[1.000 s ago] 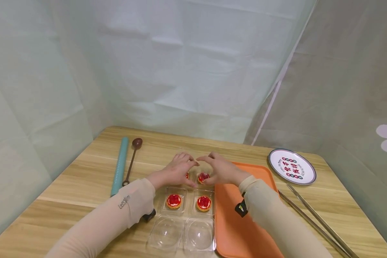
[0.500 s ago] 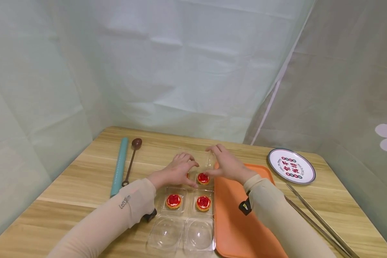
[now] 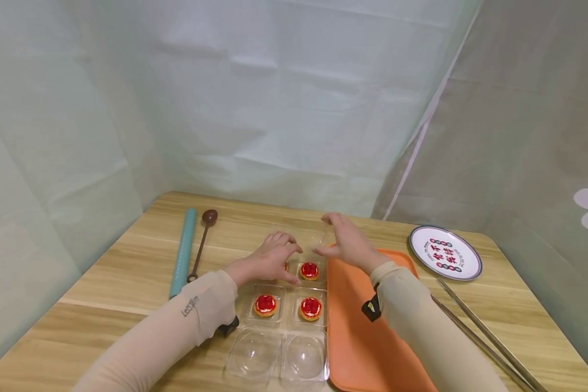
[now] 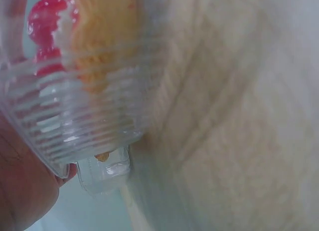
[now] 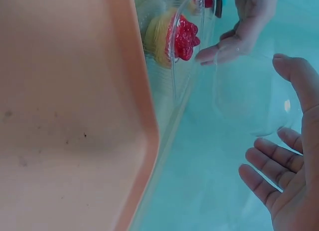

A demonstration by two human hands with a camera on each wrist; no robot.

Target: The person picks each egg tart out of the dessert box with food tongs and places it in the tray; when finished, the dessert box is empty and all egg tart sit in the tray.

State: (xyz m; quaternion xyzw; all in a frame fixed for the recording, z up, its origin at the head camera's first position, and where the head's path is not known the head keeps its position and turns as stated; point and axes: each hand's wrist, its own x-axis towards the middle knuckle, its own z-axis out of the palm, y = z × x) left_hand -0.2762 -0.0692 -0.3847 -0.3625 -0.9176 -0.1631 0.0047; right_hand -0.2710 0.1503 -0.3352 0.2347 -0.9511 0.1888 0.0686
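Observation:
Over the far pair of clear plastic boxes, my left hand [image 3: 267,258] curves its fingers and thumb around the edges of the far right box [image 5: 182,79], steadying it. That box holds a red-topped tart [image 3: 309,270]; another tart [image 3: 286,266] is mostly hidden under the left hand. My right hand [image 3: 350,242] holds the raised clear lid [image 5: 249,99] between spread thumb and fingers, behind the box. Nearer me, two boxes each carry a red-topped tart, one left [image 3: 265,306] and one right [image 3: 311,308]. Ribbed box wall [image 4: 84,106] fills part of the left wrist view.
An orange tray [image 3: 357,337] lies right of the boxes, under the right forearm. Farther right are a white plate [image 3: 446,253] and metal tongs [image 3: 490,337]. A teal tube [image 3: 183,256] and brown spoon [image 3: 208,218] lie left. Clear domed lids [image 3: 304,356] lie at the front.
My right hand has moved back and right, swinging the clear lid up and away from the far right tart. The left hand has stayed in place.

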